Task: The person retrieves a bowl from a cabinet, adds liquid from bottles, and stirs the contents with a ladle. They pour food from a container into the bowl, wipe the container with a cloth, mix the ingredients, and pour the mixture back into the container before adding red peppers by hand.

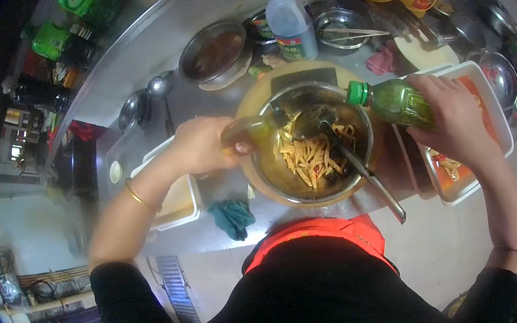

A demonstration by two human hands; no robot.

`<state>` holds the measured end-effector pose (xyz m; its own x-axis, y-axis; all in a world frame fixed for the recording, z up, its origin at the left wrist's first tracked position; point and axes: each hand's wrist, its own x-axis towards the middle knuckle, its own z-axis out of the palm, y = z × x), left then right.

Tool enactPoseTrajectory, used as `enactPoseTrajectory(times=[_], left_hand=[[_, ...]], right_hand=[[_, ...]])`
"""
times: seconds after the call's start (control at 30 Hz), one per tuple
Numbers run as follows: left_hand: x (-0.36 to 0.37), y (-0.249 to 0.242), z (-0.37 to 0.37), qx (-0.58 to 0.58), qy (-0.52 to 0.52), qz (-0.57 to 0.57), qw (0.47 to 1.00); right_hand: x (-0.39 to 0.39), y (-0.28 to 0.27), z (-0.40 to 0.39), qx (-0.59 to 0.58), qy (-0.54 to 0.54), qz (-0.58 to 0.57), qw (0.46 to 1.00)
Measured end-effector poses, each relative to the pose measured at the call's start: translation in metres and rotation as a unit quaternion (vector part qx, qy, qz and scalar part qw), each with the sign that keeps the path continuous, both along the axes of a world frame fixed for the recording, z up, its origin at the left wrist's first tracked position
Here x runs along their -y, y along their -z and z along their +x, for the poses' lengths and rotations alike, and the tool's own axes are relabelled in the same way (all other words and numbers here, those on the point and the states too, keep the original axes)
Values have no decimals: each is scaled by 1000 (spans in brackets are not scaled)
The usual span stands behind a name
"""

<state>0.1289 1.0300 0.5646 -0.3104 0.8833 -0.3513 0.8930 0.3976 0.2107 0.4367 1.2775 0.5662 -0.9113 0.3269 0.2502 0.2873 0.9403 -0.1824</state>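
My left hand (198, 145) grips a small clear bottle (255, 129) with yellowish contents, its neck tipped over the left rim of a metal bowl (307, 199). Wrapped around a plastic bottle (399, 102) with green contents is my right hand (451, 109); the bottle lies nearly sideways, its green cap on and pointing at the bowl's right rim. Pale brown strips of food (305, 153) with red bits fill part of the bowl. Resting in it is a ladle (366, 173), handle out over the front rim. The bowl stands on a round board (243, 101).
A white tray (506, 146) with red liquid and food strips stands at right, another white tray (194, 200) at left. A dark green cloth (232, 218) lies near the front edge. Behind are a large jug (289, 25), a metal pot (214, 52) and a bowl with chopsticks (342, 29).
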Motion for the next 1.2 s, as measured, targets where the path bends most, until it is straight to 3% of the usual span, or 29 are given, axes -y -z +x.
enactPoseTrajectory(times=[0.1,0.17,0.2,0.3,0.33,0.37,0.43,0.5,0.57,0.63,0.7,0.83,0.87,0.93,0.97,1.0,1.03,1.1,1.17,1.2], left_hand=[[0,4,-3,33,-11,42,999],[8,32,-14,252,-72,154,953],[11,34,-14,355,-100,209,906],[10,22,-13,398,-76,269,874],[13,18,-17,448,-143,252,846],[13,18,-23,410,-117,306,851],[3,-16,-23,479,-81,403,776],[2,-53,-51,426,-76,413,801],[-13,-102,-60,395,-93,538,739],[-25,-143,-89,312,-130,590,733],[-38,-166,-105,237,-148,654,703],[-56,-138,-187,59,-218,628,745],[-55,-136,-178,125,-181,657,721],[-55,-129,-194,155,-171,635,737],[-52,-136,-177,68,-188,627,753],[-60,-126,-199,99,-42,714,691],[-56,-126,-197,79,-132,675,721],[-49,-129,-186,79,-188,643,739],[-44,-121,-189,107,-115,654,740],[-36,-120,-184,97,-138,647,744]], right_hand=[[-4,0,0,-23,-1,-65,998],[-6,-3,-3,-79,-6,-179,981],[-5,-5,-7,-126,-11,-261,957],[-4,-18,-27,-241,-31,-434,868],[-4,-26,-37,-273,-47,-475,835],[-8,-37,-49,-301,-64,-514,801],[-12,-63,-79,-340,-103,-535,766],[-15,-94,-114,-384,-108,-545,738],[-8,-132,-153,-433,-161,-552,694],[-8,-157,-198,-412,-192,-571,684],[12,-167,-247,-425,-212,-558,680],[34,-141,-361,-485,-148,-402,762],[40,-132,-381,-481,-142,-367,783],[46,-133,-404,-439,-123,-359,814],[52,-132,-408,-413,-115,-355,830],[61,-132,-406,-458,-143,-319,817],[68,-131,-403,-503,-171,-283,799],[70,-121,-392,-500,-168,-220,821],[53,-97,-370,-516,-186,-33,835],[63,-83,-342,-476,-232,-122,839]])
